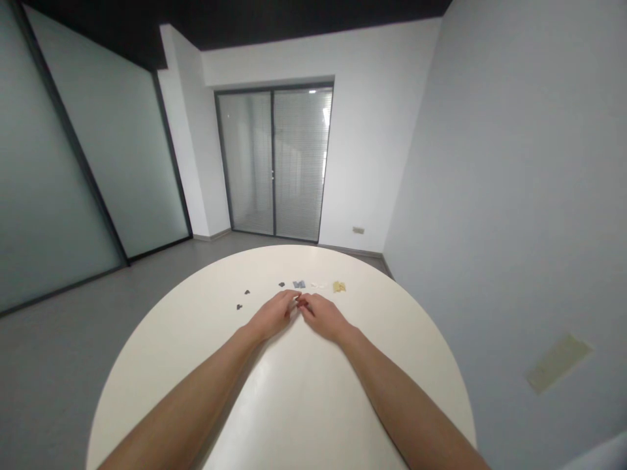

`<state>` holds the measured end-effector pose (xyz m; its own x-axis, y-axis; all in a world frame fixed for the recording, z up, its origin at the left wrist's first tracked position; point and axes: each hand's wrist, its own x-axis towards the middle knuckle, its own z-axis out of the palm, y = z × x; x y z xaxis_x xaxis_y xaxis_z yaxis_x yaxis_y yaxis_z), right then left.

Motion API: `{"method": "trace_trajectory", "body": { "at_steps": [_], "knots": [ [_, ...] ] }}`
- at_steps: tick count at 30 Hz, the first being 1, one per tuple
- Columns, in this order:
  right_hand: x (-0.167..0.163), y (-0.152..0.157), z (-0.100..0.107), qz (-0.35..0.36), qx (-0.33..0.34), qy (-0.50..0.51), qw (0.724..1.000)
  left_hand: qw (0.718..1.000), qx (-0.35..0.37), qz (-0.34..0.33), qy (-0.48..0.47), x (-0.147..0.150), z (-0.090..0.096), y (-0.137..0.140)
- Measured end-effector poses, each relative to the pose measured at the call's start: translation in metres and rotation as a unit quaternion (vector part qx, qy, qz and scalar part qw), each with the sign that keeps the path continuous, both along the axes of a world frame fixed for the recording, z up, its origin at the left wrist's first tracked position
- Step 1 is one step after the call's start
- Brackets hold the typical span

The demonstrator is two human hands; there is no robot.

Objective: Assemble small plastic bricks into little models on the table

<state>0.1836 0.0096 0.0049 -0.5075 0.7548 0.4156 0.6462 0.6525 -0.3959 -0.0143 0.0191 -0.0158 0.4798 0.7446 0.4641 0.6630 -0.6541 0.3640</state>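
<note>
My left hand (278,312) and my right hand (319,313) meet above the middle of the round white table (304,405), fingertips pinched close together. Whatever lies between the fingers is too small and too hidden to name. Just beyond them is a small grey-blue pile of pieces (299,284). To its right come some white pieces (318,285), then a yellow pile of pieces (339,286). Left of the grey-blue pile sits a small dark piece (281,284). Farther left lie two more, one dark piece (247,292) behind another dark piece (239,307).
The table's curved far edge runs behind the piles. A white wall (514,163) stands close on the right. Frosted glass panels (112,143) are on the left, and a glass door with blinds (298,163) is at the back.
</note>
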Motion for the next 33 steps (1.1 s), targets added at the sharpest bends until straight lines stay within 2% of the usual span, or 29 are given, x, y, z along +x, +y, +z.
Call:
{"method": "trace_trajectory", "body": {
  "at_steps": [7, 18, 29, 33],
  "knots": [
    [-0.0005, -0.0013, 0.0019, 0.004, 0.0, -0.001, 1.0, 0.996, -0.039, 0.085, -0.005, -0.0002, 0.0013, -0.0007],
    [-0.0001, -0.0004, 0.0013, 0.016, 0.009, 0.0, 1.0, 0.994, -0.06, 0.087, -0.022, -0.0037, 0.006, 0.0018],
    [-0.0007, 0.0005, 0.0001, -0.002, 0.016, -0.014, 1.0, 0.994, -0.017, -0.018, -0.108, 0.0052, 0.0039, -0.0013],
    [-0.0007, 0.0011, 0.0002, -0.014, 0.021, -0.017, 1.0, 0.993, -0.009, -0.032, -0.117, 0.0061, 0.0045, -0.0008]
  ]
}}
